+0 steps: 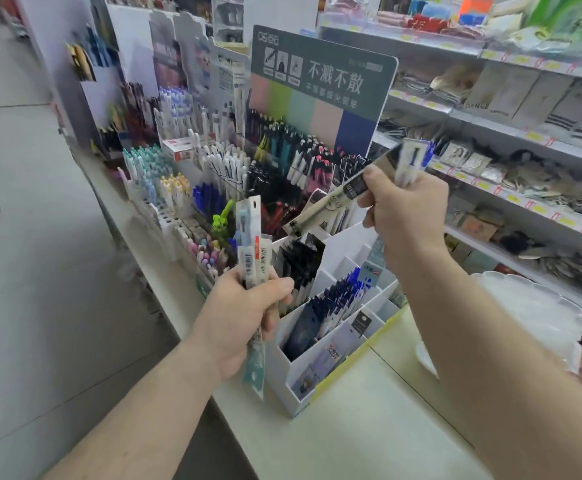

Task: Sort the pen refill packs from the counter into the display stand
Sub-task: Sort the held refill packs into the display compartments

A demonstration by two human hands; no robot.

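My left hand (244,317) grips a bunch of slim pen refill packs (252,244) upright, to the left of the white display stand (317,362). Its compartments hold black and blue refill packs (334,299). Above the stand's back rows, my right hand (404,206) pinches a long grey refill pack (331,202) that slants down to the left. The same hand holds further packs with blue tips (414,157) pointing up.
The stand sits on a pale counter (352,427). Behind it are racks of pens (220,168) under a grey sign board (320,95). A white scalloped tray (532,313) lies to the right. Store shelves (525,140) run along the right; floor lies to the left.
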